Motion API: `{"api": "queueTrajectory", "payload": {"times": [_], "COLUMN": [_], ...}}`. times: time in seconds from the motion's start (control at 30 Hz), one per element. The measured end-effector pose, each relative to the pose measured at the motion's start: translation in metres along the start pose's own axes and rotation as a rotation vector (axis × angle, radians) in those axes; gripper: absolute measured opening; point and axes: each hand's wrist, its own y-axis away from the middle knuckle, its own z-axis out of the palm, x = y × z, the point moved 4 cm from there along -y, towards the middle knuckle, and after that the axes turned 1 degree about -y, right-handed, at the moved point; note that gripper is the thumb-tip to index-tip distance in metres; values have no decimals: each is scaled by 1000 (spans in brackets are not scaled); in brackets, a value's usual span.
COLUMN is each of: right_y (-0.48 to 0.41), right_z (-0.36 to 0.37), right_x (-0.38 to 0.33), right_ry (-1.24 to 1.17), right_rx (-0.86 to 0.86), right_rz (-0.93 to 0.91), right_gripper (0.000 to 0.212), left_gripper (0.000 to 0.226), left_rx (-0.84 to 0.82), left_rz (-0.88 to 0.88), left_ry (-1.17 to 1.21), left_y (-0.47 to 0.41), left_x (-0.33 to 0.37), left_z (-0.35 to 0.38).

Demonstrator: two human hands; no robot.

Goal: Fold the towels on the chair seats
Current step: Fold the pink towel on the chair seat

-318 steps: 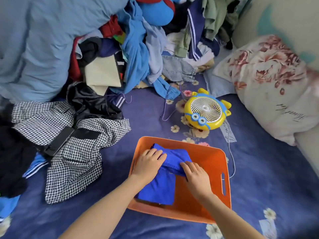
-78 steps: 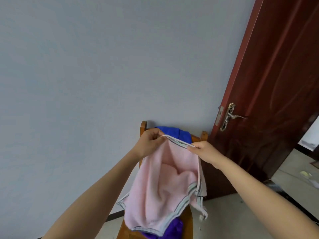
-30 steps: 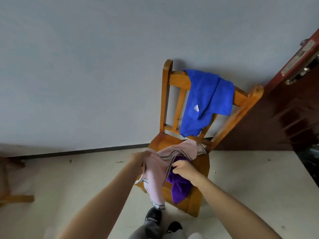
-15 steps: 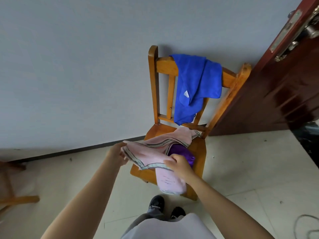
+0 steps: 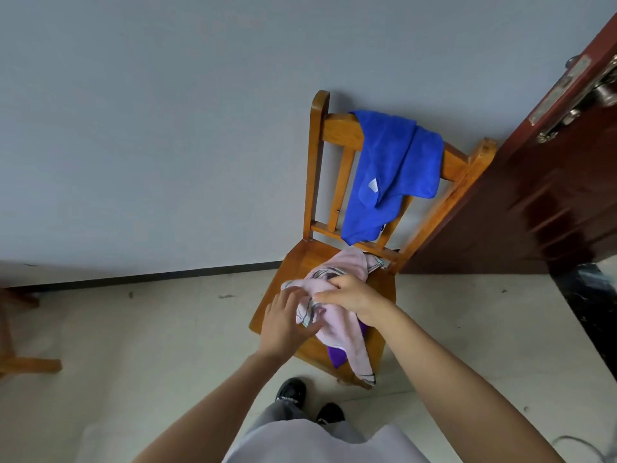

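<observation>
A pink towel (image 5: pixel 340 332) with grey striped edges lies bunched on the seat of a wooden chair (image 5: pixel 300 262), one end hanging over the front edge. My right hand (image 5: pixel 354 295) grips a gathered fold at its middle. My left hand (image 5: pixel 287 319) pinches the striped edge just to the left. A purple towel (image 5: pixel 335 355) peeks out from beneath the pink one. A blue towel (image 5: pixel 387 175) hangs over the chair's backrest.
The chair stands against a pale grey wall, with a dark red door (image 5: pixel 547 195) close on its right. Part of another wooden chair (image 5: pixel 20 362) shows at the left edge. My feet (image 5: pixel 307 399) stand on the tiled floor just before the chair.
My hands have come together over the seat, bunching the pink towel that was spread between them half a second ago. The view has tilted slightly lower.
</observation>
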Motion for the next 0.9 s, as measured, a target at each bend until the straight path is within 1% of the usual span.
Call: {"api": "queueTrajectory", "payload": {"times": [0.03,0.07,0.1,0.13,0.17,0.2,0.27,0.3,0.33,0.4,0.43,0.5,0.53,0.6,0.7,0.77,0.8,0.83,0.9], "right_y": [2,3,6,9,11,14,18,20,22,25,27,33,37,44,51,58,61,65,73], "right_z": [-1,-4,-7,-10,-11,-12,-12,-11,-11,-14,-19,-34,-44,-63,-92,-108,-115,-120,-130], "right_x": [2,4,6,9,12,15,20,22,26,38,43,48,47,39,13,-7,-17,-27,-44], "right_ry": [12,-1,-22,-38,-37,-2,142,226,288,377,421,440,428,417,419,393,391,391,384], "right_rx": [-12,-15,-26,-44,-71,-90,-55,6,79,221,307,467,531,622,746,827,862,897,960], "right_rz": [2,0,2,12,11,8,-10,-18,-21,-15,-9,-1,2,-6,-102,-192,-242,-298,-394], "right_gripper": [33,47,57,60,56,49,31,21,15,9,10,19,19,20,17,15,15,16,16], "left_gripper": [45,37,30,26,25,24,24,24,24,25,25,32,35,29,29,36,39,40,29], "left_rx": [-3,30,27,24,8,29,50,37,13,-64,-77,-39,-21,-37,-167,-285,-314,-320,-268], "left_rz": [-51,-83,-84,-83,-97,-87,-65,-44,20,148,188,236,248,241,200,173,181,196,188], "left_ry": [38,50,43,61,64,76,93,108,114,76,46,-6,-34,-116,-328,-441,-485,-513,-472], "left_y": [-5,-10,-13,-14,-15,-15,-21,-25,-29,-35,-38,-45,-49,-56,-68,-71,-74,-77,-85], "left_x": [0,2,4,6,5,6,10,14,19,29,33,37,38,33,26,25,24,22,15], "left_z": [1,0,-1,-3,-6,-10,-27,-37,-46,-64,-74,-95,-104,-117,-119,-116,-115,-115,-118]}}
